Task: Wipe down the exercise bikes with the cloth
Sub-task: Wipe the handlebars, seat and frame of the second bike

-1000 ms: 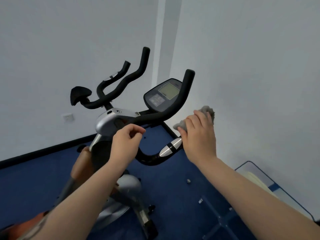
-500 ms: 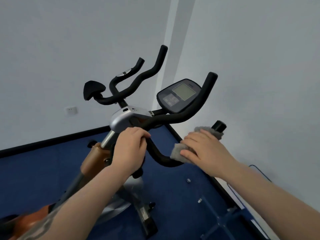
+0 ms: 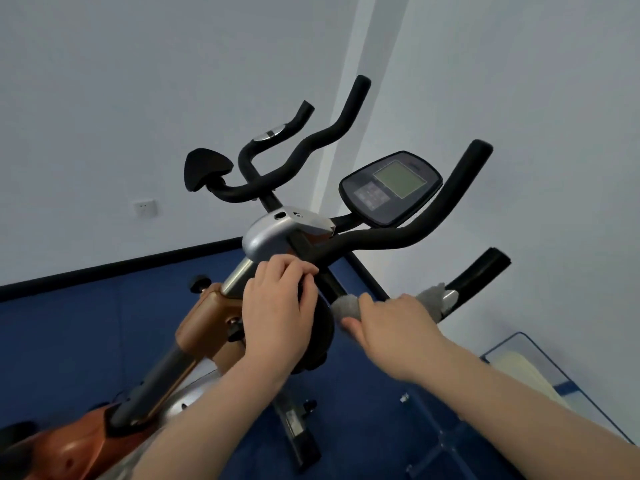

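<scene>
An exercise bike (image 3: 277,233) with black handlebars, a silver head and an orange frame stands in front of me. Its display console (image 3: 389,188) sits at centre right. My left hand (image 3: 277,313) grips the near inner handlebar just below the silver head. My right hand (image 3: 391,327) holds a grey cloth (image 3: 344,304) wrapped round the lower right handlebar (image 3: 481,271), fingers curled over it. Part of the cloth sticks out beyond my hand by the silver grip sensor (image 3: 450,297).
White walls meet in a corner behind the bike, with a wall socket (image 3: 144,207) at left. The floor is blue carpet (image 3: 69,341) with a black skirting. A blue-framed panel (image 3: 540,372) lies at lower right, close to the wall.
My left hand has closed round the inner handlebar. My right hand has slid the cloth down the right bar toward the centre. The view has tilted and drawn nearer.
</scene>
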A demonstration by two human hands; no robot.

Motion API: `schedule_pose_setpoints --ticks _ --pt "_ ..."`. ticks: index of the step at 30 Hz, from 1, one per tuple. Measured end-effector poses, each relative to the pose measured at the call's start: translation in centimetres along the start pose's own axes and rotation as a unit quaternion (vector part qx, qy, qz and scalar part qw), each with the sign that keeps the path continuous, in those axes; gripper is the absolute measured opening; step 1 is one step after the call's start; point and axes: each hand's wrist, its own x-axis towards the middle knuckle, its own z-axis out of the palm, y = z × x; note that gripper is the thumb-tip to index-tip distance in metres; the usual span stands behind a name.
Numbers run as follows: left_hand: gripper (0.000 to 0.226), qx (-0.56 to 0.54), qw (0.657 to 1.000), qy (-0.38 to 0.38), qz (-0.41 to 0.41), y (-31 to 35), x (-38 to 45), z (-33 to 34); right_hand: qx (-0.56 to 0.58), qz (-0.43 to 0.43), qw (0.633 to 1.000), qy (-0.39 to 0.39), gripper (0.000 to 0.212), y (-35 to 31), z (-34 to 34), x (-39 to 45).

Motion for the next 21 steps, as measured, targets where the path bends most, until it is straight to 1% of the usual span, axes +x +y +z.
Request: schedule_pose_setpoints --ticks 1,2,3,4,5,6,7,8,9,10,11,13,15,17,18,19,21 --pt "0.013 -0.006 1.000 0.002 -0.002 0.0 0.0 0.0 0.047 0.006 0.999 -0.013 0.047 -0.2 -0.2 1.8" --pt "0.012 -0.011 1.000 0.003 -0.004 0.0 0.0 0.0 0.118 0.021 0.992 -0.050 0.051 -0.3 -0.5 3.6" --pt "0.012 -0.017 1.000 0.004 -0.005 0.0 0.0 -0.1 0.209 0.031 0.974 -0.088 0.055 -0.4 -1.0 5.0" --pt "0.012 -0.022 1.000 0.004 -0.004 0.1 0.0 -0.2 0.287 0.037 0.952 -0.105 0.057 -0.5 -1.4 6.1" --pt "0.012 -0.024 1.000 0.004 -0.002 0.1 0.0 -0.2 0.327 0.039 0.938 -0.105 0.057 -0.6 -1.4 6.7" --pt "0.012 -0.024 1.000 0.002 -0.001 0.1 0.0 -0.3 0.324 0.035 0.940 -0.101 0.056 -0.7 -1.3 6.6" --pt "0.012 -0.024 1.000 0.001 0.000 0.1 -0.1 -0.3 0.276 0.022 0.957 -0.090 0.054 -0.6 -1.0 6.0" --pt "0.012 -0.023 1.000 0.001 0.000 0.1 -0.1 -0.3 0.206 0.003 0.976 -0.075 0.050 -0.4 -0.6 5.3" --pt "0.012 -0.021 1.000 0.001 0.000 0.0 -0.1 -0.3 0.143 -0.016 0.988 -0.063 0.047 0.0 -0.2 4.5" --pt "0.012 -0.018 1.000 0.002 0.000 -0.1 -0.1 -0.2 0.104 -0.029 0.992 -0.066 0.047 0.3 0.0 4.0" --pt "0.012 -0.017 1.000 0.005 -0.002 -0.1 -0.1 -0.1 0.094 -0.032 0.992 -0.078 0.049 0.7 0.0 4.0" --pt "0.012 -0.014 1.000 0.009 -0.002 -0.1 0.0 0.0 0.116 -0.026 0.988 -0.095 0.054 0.6 -0.5 5.0" --pt "0.011 -0.009 1.000 0.009 -0.001 -0.1 0.1 0.1 0.189 0.003 0.978 -0.086 0.058 -0.3 -1.0 6.2" --pt "0.010 -0.009 1.000 0.009 -0.005 -0.2 0.1 0.0 0.287 0.036 0.955 -0.069 0.057 -1.2 -1.0 6.7" --pt "0.010 -0.011 1.000 0.011 -0.009 -0.1 0.0 0.0 0.293 0.036 0.953 -0.060 0.054 -1.4 -0.9 6.3" --pt "0.011 -0.013 1.000 0.012 -0.009 -0.1 0.0 0.0 0.255 0.022 0.966 -0.048 0.052 -1.2 -0.9 5.7" --pt "0.014 -0.015 1.000 0.005 -0.007 -0.1 -0.2 0.1 0.138 -0.019 0.990 -0.034 0.048 -0.5 -0.7 3.5"
